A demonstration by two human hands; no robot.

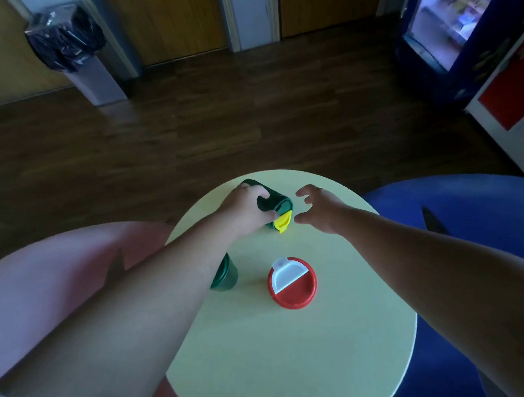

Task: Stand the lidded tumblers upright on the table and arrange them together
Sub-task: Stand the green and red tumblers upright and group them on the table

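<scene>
From the head view, a small round table (299, 353) with a pale yellow-green top sits in front of the person, and the red tumbler (294, 290) stands upright near its middle. Its red lid is on, with a white flap (288, 275) over the far half. Beyond the red tumbler, toward the far edge of the table, the left hand (245, 207) grips a green tumbler (275, 202). The fingers curl over the dark body from above and the thumb wraps the near side. That tumbler is tipped well over, with its base pointing away and to the left. Its yellow lid (282, 222) faces back toward the red tumbler, low over the table top, though I cannot tell whether it touches. The right hand (320, 207) hangs just beside the yellow lid, also beyond the red tumbler and a little to its right. The fingers are spread wide and bent like a claw, holding nothing and not quite touching the green tumbler. Left of the red tumbler, near but apart from it, a second tumbler (226, 276), also dark green, shows under the left forearm. The arm covers its top, so I cannot tell how it stands. Further left of the red tumbler is a pink chair (55, 273), and off to its right a blue chair (461, 212). Far beyond it, across the dark wood floor (246, 111), a bin (73, 50) with a dark liner stands at the wall on the left. A lit fridge (460, 13) stands on the right.
</scene>
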